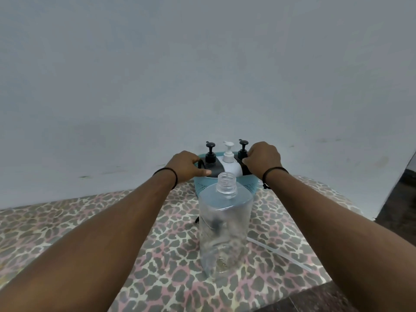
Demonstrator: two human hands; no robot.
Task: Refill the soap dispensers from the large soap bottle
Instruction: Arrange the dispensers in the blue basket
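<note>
A large clear soap bottle (225, 224) stands open-necked in the middle of the table, nearly empty, without a cap. Behind it a teal basket (249, 185) holds three pump dispensers: a black one (210, 156) on the left, a white one (229, 160) in the middle and a black one (243, 152) on the right. My left hand (185, 165) grips the basket's left rim beside the left black dispenser. My right hand (264, 159) is curled at the basket's right side against the right black dispenser, hiding most of that bottle.
The table carries a leopard-print cloth (94, 219) and ends at a plain grey wall close behind the basket. A thin clear tube (279, 253) lies on the cloth right of the large bottle. A small black object (197, 220) lies behind the bottle's left side.
</note>
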